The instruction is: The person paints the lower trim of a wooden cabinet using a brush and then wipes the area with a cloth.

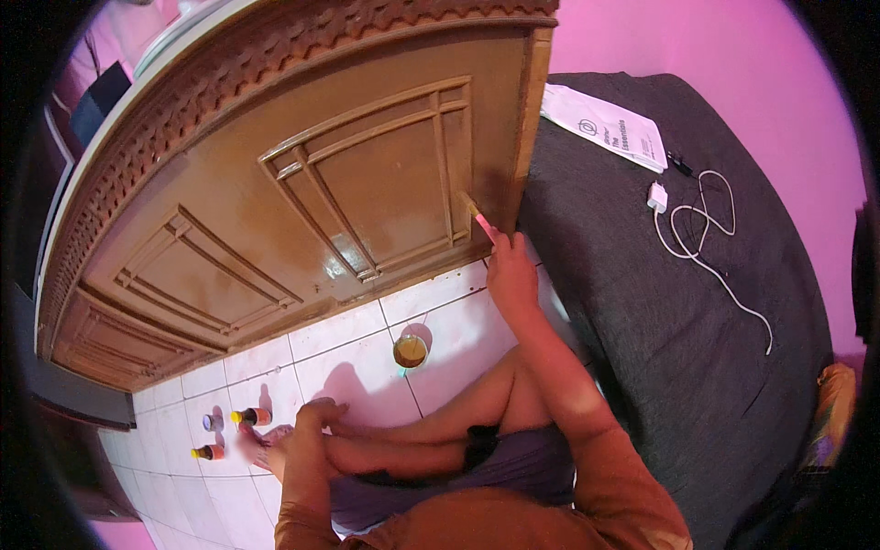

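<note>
My right hand (511,266) is closed around the pink handle of a paintbrush (486,225). Its brownish bristle end meets the carved right-hand panel of a brown wooden cabinet (385,183), close to the raised moulding. Glossy patches shine on the wood. Down by my crossed legs, my left hand (321,412) lies loosely at my shin with nothing visible in it; its fingers show only in part. Between my legs and the cabinet, a clear cup (410,351) of yellowish-brown liquid stands on the tiles.
Two small dark bottles with yellow caps, one (252,416) near my foot and another (208,452), are on the white tiled floor (339,321) beside a small jar (212,423). At right, a dark-covered mattress (678,302) bears a white bag (605,128) and a charger with cable (657,198).
</note>
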{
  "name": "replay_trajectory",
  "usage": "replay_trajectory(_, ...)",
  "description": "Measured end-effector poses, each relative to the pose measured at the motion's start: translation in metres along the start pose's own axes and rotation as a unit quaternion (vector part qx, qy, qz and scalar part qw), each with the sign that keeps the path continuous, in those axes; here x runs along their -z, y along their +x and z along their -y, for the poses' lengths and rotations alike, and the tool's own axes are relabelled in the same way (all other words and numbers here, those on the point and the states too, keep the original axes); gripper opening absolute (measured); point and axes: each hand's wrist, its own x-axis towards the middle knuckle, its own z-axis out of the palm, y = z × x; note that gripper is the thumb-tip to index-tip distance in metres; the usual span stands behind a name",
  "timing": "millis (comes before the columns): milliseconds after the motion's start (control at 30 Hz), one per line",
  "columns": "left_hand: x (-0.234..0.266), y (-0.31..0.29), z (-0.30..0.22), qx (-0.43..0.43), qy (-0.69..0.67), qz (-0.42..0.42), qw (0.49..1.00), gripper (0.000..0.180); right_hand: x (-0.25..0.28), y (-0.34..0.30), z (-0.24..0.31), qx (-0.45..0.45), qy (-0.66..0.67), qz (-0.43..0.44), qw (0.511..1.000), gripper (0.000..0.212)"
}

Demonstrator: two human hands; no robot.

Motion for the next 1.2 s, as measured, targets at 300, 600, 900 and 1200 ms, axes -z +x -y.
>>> replay_trajectory(300, 0.006, 0.002, -0.025, 0.041, 0.134, 0.042, 0.989, 0.067, -0.029, 0.0, -0.026, 0.069, -0.129, 0.068, 0.987, 0.051)
replay_trajectory(600, 0.005, -0.003, -0.018, 0.045, 0.131, 0.039, 0.99, 0.063, 0.032, 0.009, 0.019, 0.091, -0.031, -0.026, 0.995, 0.035)
replay_trajectory(900, 0.011, -0.008, -0.031, 0.032, 0.113, 0.031, 0.993, 0.064, -0.002, 0.014, 0.009, 0.113, -0.093, 0.033, 0.989, 0.032)
replay_trajectory(1200, 0.001, 0.024, -0.008, -0.003, 0.104, 0.004, 0.995, 0.06, 0.095, 0.049, 0.096, 0.155, -0.047, -0.138, 0.977, 0.026)
